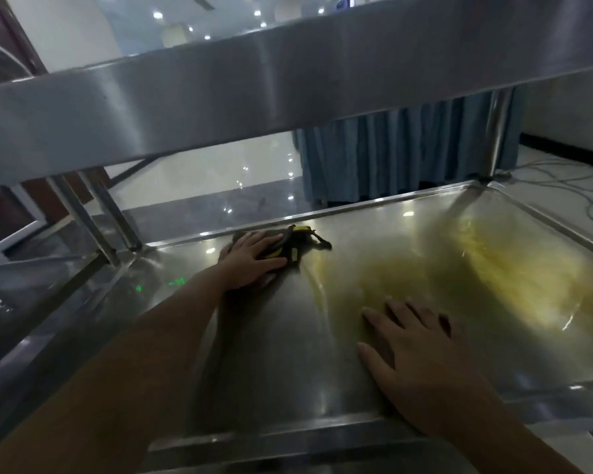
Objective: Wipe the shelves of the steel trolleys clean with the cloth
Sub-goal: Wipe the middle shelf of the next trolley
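Observation:
The lower steel shelf point(374, 398) of the trolley fills the view, with yellowish smears across its middle and right. My left hand point(254, 260) reaches to the far left part of the shelf and presses flat on a dark cloth with yellow patches point(298, 239), near the back rim. My right hand point(421, 364) lies flat on the shelf nearer to me, fingers spread, holding nothing.
The upper shelf's steel edge point(288, 80) crosses overhead. Trolley legs stand at the back left point(117, 220) and back right point(497, 131). A blue curtain point(408, 152) hangs behind, and cables point(569, 179) lie on the glossy floor at right.

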### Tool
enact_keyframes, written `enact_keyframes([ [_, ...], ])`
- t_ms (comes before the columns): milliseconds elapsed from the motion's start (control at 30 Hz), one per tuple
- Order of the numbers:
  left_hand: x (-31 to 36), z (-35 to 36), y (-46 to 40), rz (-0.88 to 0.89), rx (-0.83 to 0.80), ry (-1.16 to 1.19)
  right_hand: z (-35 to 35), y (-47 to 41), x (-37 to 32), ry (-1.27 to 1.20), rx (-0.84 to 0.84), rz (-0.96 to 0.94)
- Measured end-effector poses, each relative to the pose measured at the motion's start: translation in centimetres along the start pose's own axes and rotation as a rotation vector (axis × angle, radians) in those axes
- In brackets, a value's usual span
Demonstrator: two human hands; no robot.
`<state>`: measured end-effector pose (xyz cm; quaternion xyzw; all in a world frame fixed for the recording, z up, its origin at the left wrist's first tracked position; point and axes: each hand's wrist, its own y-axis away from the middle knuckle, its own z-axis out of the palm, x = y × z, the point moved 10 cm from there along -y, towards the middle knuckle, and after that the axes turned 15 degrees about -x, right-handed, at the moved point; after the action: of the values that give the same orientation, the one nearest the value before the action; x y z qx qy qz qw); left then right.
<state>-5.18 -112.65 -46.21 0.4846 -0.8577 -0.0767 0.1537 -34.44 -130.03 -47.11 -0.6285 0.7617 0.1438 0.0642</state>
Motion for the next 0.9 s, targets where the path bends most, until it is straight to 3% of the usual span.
enact_keyframes([
  [133, -0.3, -1.6, -3.3, 0.035, 0.056, -0.107, -0.3, 0.1, -0.1, 0.052, 0.019, 0.057],
  [400, -0.4, -2.1, -7.6, -0.193, 0.045, -0.008, -0.5, 0.1, -0.3, 0.061, -0.023, 0.074],
  [533, 0.9, -1.0, -7.0, -0.119, -0.047, -0.075, -0.7, 0.2, -0.4, 0.045, -0.036, 0.06],
  [767, 10.6, 6.0, 6.3, 0.272, -0.119, -0.129, -1.3, 0.4, -0.4, 0.032, 0.001, 0.009],
  [900, 15.1, 9.7, 17.5, 0.262, -0.002, -0.112, -2.8, 1.2, -0.2, -0.028, 0.152, -0.008],
])
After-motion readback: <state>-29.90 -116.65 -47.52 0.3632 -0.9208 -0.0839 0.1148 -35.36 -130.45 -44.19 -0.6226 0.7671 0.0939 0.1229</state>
